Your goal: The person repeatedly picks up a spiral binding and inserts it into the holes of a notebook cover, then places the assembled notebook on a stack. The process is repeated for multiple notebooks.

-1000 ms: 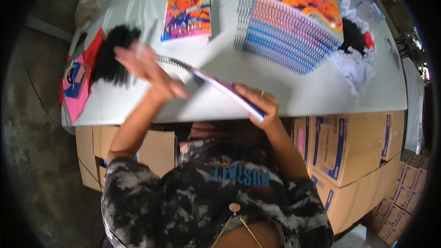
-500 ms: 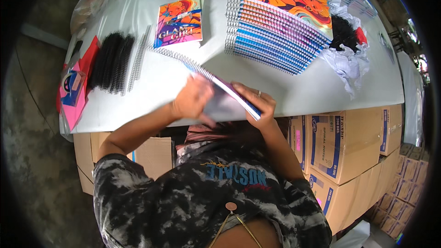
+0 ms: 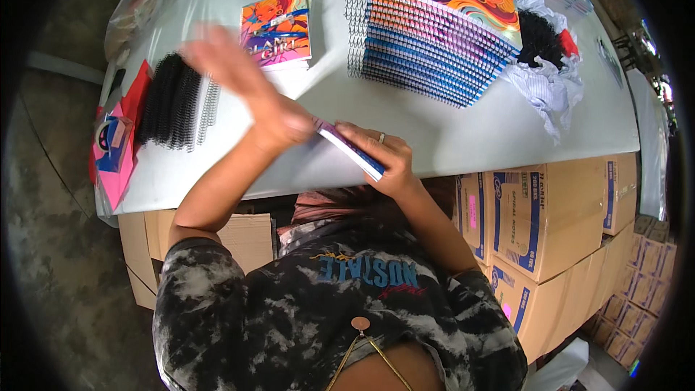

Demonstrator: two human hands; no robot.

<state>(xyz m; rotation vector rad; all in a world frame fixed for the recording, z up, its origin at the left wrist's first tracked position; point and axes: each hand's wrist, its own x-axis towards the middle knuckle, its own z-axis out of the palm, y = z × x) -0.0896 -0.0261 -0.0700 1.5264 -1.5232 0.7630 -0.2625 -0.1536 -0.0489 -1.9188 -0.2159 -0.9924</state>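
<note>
Half a second on, caught with the left hand swung from mid-frame to upper left of the frame, blurred, grip spread wide, near black coils on the counter. Still pinched at center in the grip of the right hand: a slim notebook, slanting down rightward, upper end now screened by the left hand.

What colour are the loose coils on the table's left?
Mostly black coils, with grey ones at their right; best in the head view.

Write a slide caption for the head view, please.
Right hand holding a notebook; open left hand, blurred, near black coils.
</note>
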